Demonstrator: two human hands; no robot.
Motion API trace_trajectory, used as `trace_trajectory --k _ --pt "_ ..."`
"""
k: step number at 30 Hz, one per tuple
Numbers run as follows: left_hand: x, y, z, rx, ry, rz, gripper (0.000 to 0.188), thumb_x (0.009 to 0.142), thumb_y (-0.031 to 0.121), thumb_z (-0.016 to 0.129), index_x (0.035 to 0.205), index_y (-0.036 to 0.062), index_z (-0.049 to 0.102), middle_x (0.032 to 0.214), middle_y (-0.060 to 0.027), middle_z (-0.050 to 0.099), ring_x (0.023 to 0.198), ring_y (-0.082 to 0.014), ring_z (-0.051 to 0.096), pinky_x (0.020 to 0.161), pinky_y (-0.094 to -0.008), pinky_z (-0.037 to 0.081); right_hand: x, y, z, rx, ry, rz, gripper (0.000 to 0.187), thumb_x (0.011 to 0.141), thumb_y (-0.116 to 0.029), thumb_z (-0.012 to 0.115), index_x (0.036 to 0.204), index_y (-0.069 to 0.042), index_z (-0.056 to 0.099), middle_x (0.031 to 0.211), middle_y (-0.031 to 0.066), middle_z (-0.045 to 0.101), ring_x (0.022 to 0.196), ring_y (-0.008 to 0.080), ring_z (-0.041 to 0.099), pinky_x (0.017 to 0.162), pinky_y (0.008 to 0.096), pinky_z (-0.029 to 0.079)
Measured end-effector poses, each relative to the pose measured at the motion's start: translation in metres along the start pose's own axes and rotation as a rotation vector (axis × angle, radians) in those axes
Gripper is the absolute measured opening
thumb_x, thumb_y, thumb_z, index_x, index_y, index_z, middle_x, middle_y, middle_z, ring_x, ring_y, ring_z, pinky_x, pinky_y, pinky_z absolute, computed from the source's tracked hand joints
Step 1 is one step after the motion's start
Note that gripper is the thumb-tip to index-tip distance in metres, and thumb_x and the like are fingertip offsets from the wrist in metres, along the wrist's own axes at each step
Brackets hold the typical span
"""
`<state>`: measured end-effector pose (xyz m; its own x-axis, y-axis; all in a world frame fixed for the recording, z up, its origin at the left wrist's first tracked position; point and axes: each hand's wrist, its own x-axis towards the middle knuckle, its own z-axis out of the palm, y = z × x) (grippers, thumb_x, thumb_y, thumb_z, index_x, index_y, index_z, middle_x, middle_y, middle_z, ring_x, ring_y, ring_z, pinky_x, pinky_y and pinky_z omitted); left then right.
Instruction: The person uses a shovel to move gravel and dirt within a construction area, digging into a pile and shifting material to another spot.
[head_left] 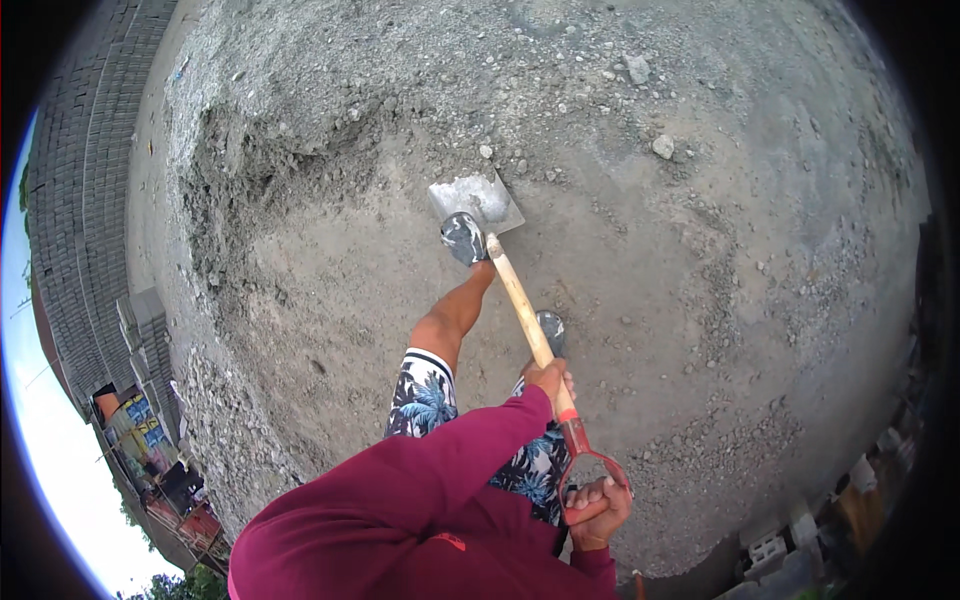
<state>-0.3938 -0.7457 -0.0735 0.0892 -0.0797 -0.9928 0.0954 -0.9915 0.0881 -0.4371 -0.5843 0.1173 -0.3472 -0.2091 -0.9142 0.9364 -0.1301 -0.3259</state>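
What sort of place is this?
Probably an outdoor building-materials yard or construction site: long stacks of grey blocks at left, heaped grey gravel, and a wooden-shafted shovel.

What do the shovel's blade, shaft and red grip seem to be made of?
Blade: most likely metal, worn, since it is flat, silvery and partly bright.
Shaft: probably bare wood, judging by its pale tan colour and uneven tone.
Red grip: perhaps painted metal, given its slim loop; plastic remains possible.

Shovel blade point(490, 203): on gnd point(640, 290), by L foot point(463, 238)
Block stacks point(85, 200): far L
Stones point(663, 147): fwd, R of blade
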Motion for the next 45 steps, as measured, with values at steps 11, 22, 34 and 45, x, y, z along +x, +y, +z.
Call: trace_trajectory --k 11,22,34,45 --pt "0.097 0.173 0.002 0.107 -0.004 0.202 0.018 0.082 0.015 0.055 0.087 -0.0011 0.051 0.063 -0.0092 0.053 0.047 -0.0219 0.052 0.041 -0.0368 0.049 0.116 0.053 0.153 0.173 -0.228 0.104 0.012 0.086 -0.016 0.052 0.082 -0.006 0.051 0.055 0.0022 0.046 0.046 0.0177 0.049 0.046 0.0361 0.044" --pt "0.115 0.219 0.028 0.039 -0.071 0.172 0.016 0.080 0.014 0.054 0.087 0.0007 0.048 0.064 -0.0088 0.052 0.047 -0.0216 0.051 0.043 -0.0368 0.049 0.151 0.050 0.191 -0.084 -0.182 -0.047 0.021 0.084 -0.014 0.052 0.066 -0.006 0.050 0.052 0.0054 0.047 0.043 0.0190 0.049 0.043 0.0347 0.045" --pt "0.198 0.259 0.037 0.267 -0.265 -0.063 0.052 0.085 0.040 0.058 0.112 -0.0026 0.048 0.101 -0.0199 0.058 0.089 -0.0355 0.062 0.077 -0.0498 0.052 0.242 0.039 0.136 -0.422 0.386 -0.138 0.014 0.077 -0.014 0.056 0.084 -0.002 0.056 0.058 0.0051 0.047 0.043 0.0192 0.048 0.040 0.0332 0.043" --pt "0.278 0.361 0.039 0.022 0.096 0.147 0.016 0.081 0.016 0.060 0.081 0.0001 0.056 0.066 -0.0091 0.057 0.053 -0.0207 0.058 0.047 -0.0330 0.051 0.185 0.049 0.212 -0.528 0.666 -0.271 0.004 0.080 -0.009 0.056 0.083 -0.006 0.055 0.057 0.0019 0.044 0.042 0.0162 0.045 0.036 0.0299 0.038"
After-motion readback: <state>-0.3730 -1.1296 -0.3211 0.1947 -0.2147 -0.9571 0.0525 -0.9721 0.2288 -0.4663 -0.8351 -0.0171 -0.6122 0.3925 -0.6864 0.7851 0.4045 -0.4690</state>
